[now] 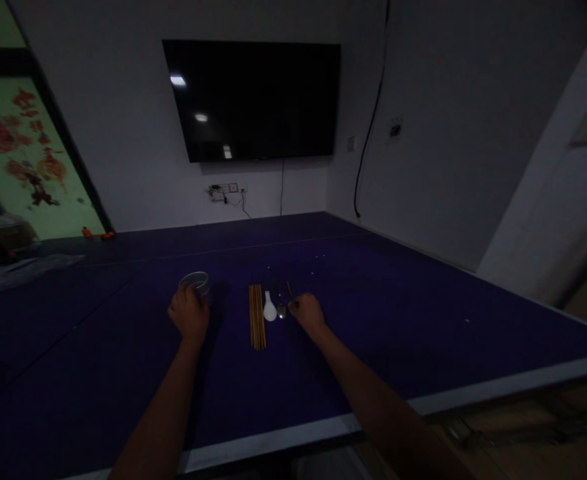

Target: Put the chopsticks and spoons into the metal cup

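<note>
On the left, my left hand (189, 313) has its fingers closed round the near side of a clear cup (201, 283), which stands upright. My right hand (307, 313) pinches a slim metal piece of cutlery (289, 289); its far end sticks out past the fingers, and the rest is too dark and covered to tell its kind. Just left of that hand lies a metal spoon (281, 310). Beside it rests a white soup spoon (269, 309), bowl towards me. Further left, several wooden chopsticks (257, 320) lie side by side in a bundle.
Everything stands on a wide purple table (383, 320) with a pale front edge (283, 440). Clear plastic wrap (28, 270) and small orange objects (98, 234) are at the far left. A television (258, 100) and sockets (226, 189) are on the wall behind.
</note>
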The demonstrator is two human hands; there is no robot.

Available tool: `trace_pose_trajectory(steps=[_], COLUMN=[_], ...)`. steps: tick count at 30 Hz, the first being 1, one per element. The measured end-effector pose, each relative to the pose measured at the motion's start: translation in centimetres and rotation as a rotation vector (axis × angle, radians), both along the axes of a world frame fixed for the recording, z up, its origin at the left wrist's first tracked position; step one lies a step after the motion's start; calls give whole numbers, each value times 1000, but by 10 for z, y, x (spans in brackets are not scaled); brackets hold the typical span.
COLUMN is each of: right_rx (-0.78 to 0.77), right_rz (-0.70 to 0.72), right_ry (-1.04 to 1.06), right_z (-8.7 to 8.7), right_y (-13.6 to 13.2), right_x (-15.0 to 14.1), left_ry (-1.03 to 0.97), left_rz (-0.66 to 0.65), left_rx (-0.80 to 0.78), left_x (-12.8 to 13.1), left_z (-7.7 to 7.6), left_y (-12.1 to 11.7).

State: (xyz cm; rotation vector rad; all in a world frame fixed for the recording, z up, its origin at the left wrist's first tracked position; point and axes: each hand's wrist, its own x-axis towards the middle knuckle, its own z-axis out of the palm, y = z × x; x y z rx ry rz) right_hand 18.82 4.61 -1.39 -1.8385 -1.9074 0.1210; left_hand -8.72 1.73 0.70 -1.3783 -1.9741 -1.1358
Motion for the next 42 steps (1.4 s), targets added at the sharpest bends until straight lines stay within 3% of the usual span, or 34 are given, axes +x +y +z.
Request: trace_pose_trajectory(steps=[13,21,24,31,34,38,42], right_rx=[-15,109,241,488,567,659,679], right_rz=[22,3,98,486,540,411,54], right_ry=[2,31,107,257,328,389,488], right_z=[1,7,8,10,14,20,21], right_y=[0,-7,-8,-17,-21,-19,-6], right_x=[-2,-3,-6,-17,-20,-15,2], left_ry=[-11,89,181,499,555,506,421], left_rz=[-23,-201,-283,-584,-711,-724,-632], left_rx=[-14,182,240,309,345,344,168], left_x=[-1,1,16,66,77,82,79], left_z=[1,1,0,-5,-6,-5,-3], left_y=[0,3,1,-16,-21,-22,-20])
